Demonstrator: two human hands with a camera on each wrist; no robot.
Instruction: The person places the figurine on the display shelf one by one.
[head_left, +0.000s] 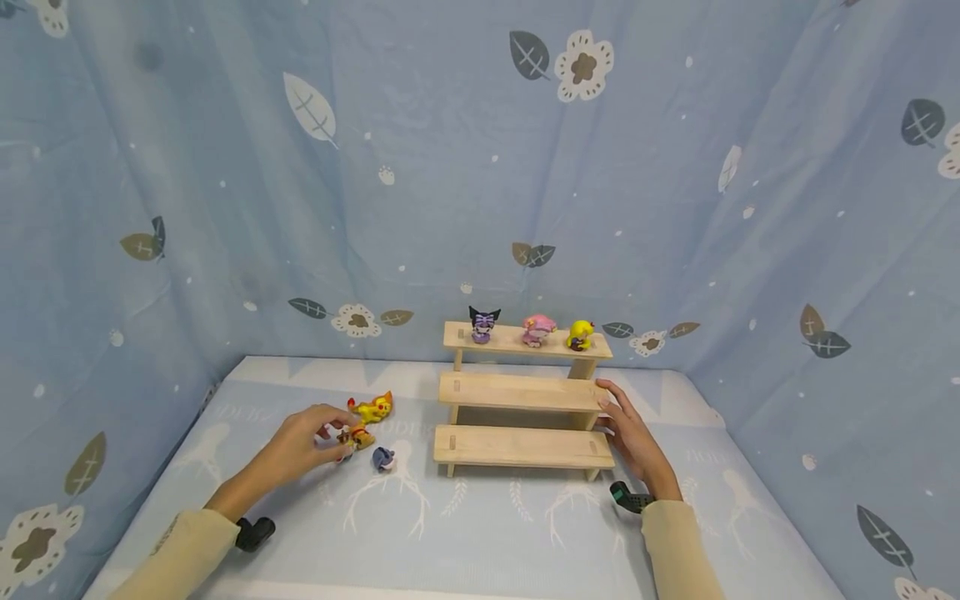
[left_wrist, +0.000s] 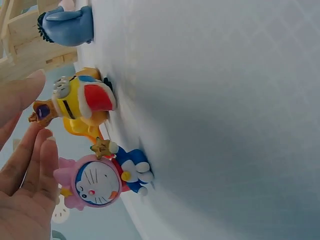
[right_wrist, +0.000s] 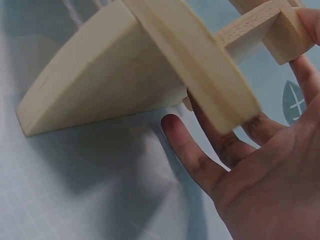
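Observation:
A light wooden three-tier display shelf (head_left: 525,448) stands on the table. My right hand (head_left: 633,433) holds its right end, fingers round the end of a board in the right wrist view. At left, my left hand (head_left: 303,446) reaches over several small figurines. Its thumb and fingertips are spread either side of the orange crown of a yellow-and-red figurine (left_wrist: 97,97); the thumb looks apart from it. Beside that stands a blue cat figurine in a pink hood (left_wrist: 97,182). A blue-grey donkey figurine (head_left: 384,459) and a yellow-orange figurine (head_left: 372,408) are close by.
On the top tier sit a purple-and-black figurine (head_left: 483,325), a pink figurine (head_left: 537,330) and a yellow-haired figurine (head_left: 580,335). Blue patterned curtains (head_left: 420,125) surround the pale cloth-covered table (head_left: 300,542) at the back and sides.

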